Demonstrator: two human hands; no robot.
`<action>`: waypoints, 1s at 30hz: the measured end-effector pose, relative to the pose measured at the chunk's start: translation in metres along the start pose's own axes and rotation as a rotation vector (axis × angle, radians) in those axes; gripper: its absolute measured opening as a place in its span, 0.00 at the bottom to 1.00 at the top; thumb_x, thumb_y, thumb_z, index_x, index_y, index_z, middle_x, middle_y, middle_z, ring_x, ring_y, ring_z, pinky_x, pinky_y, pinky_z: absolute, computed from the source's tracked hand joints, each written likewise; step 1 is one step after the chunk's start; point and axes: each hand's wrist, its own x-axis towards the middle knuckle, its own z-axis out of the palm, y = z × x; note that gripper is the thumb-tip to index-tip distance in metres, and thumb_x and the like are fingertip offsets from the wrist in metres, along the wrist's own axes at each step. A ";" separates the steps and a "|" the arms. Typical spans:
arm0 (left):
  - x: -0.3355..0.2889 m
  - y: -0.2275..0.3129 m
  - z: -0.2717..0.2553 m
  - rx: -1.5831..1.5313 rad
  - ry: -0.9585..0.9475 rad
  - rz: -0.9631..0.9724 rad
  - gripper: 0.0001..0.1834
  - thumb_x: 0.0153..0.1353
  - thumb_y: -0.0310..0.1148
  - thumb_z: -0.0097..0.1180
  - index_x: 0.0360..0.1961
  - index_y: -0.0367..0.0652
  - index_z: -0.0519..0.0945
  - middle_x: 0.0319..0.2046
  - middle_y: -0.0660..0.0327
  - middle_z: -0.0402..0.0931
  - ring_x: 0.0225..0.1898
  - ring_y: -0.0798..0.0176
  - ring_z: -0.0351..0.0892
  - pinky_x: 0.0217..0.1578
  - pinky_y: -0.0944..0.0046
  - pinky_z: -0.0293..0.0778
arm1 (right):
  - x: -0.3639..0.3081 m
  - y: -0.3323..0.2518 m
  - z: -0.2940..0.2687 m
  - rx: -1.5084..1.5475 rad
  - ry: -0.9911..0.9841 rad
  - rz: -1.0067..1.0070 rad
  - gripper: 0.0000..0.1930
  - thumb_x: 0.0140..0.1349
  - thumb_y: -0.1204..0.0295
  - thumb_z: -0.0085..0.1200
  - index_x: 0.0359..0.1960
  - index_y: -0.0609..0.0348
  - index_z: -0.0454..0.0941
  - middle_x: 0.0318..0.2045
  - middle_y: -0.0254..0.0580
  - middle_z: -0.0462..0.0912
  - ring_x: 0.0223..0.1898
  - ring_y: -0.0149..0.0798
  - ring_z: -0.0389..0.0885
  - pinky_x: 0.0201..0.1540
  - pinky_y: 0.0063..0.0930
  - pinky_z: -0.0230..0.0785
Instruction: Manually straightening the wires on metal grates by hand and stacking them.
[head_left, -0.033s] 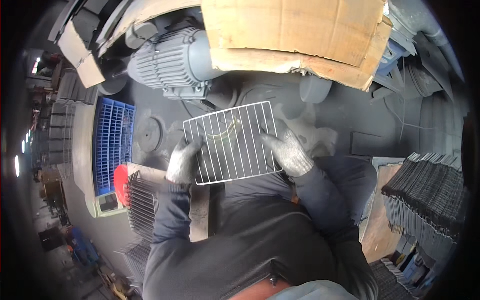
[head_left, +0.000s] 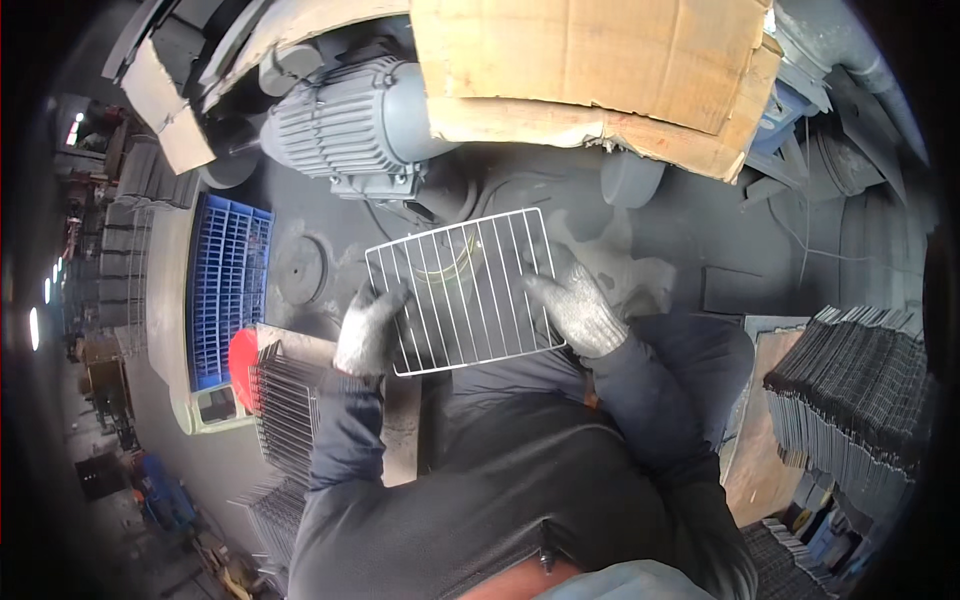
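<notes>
A rectangular wire rack (head_left: pixel 466 292) with thin parallel bars is held up in front of my lap, slightly tilted. My left hand (head_left: pixel 368 328), in a grey-white work glove, grips its left edge with the thumb over the bars. On the opposite edge, my gloved right hand (head_left: pixel 584 308) pinches the rack, thumb on top. The fingers of both hands are partly hidden behind the frame. Through the bars I see the dark floor and a curved pale yellowish line.
A grey finned electric motor (head_left: pixel 335 120) and a large cardboard sheet (head_left: pixel 590 65) lie ahead. To the left are a blue plastic crate (head_left: pixel 230 290), a red object (head_left: pixel 243 368) and stacked wire racks (head_left: pixel 284 405). A tall pile of dark racks (head_left: pixel 850 385) stands at the right.
The rack and my hands sit very slightly lower in the picture. The whole scene has shifted a little, and my grip looks the same.
</notes>
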 end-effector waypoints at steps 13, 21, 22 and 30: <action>-0.038 -0.059 0.077 0.228 -0.033 0.304 0.13 0.64 0.18 0.67 0.48 0.36 0.80 0.39 0.60 0.85 0.38 0.67 0.84 0.43 0.67 0.81 | -0.107 -0.024 -0.046 -0.121 0.209 0.014 0.16 0.72 0.72 0.65 0.56 0.66 0.79 0.48 0.42 0.87 0.51 0.33 0.85 0.58 0.30 0.77; -0.036 -0.057 0.109 0.290 -0.079 0.823 0.15 0.60 0.11 0.68 0.43 0.37 0.79 0.43 0.57 0.84 0.43 0.66 0.84 0.46 0.65 0.82 | -0.141 -0.032 -0.027 -0.833 1.070 -0.727 0.43 0.62 0.62 0.78 0.74 0.67 0.67 0.65 0.57 0.78 0.67 0.56 0.77 0.68 0.49 0.72; -0.036 -0.056 0.110 0.297 -0.088 0.861 0.14 0.61 0.11 0.67 0.43 0.37 0.79 0.44 0.54 0.83 0.45 0.63 0.85 0.49 0.64 0.83 | -0.146 -0.040 -0.023 -0.887 1.126 -0.714 0.46 0.64 0.56 0.75 0.77 0.65 0.65 0.68 0.62 0.73 0.73 0.64 0.69 0.72 0.54 0.68; -0.046 -0.024 0.134 0.699 -0.196 1.327 0.21 0.56 0.16 0.71 0.50 0.38 0.81 0.56 0.49 0.81 0.56 0.53 0.83 0.59 0.56 0.80 | -0.131 -0.074 -0.012 -1.264 0.424 -0.704 0.09 0.73 0.71 0.65 0.51 0.58 0.85 0.49 0.41 0.89 0.53 0.42 0.87 0.63 0.45 0.76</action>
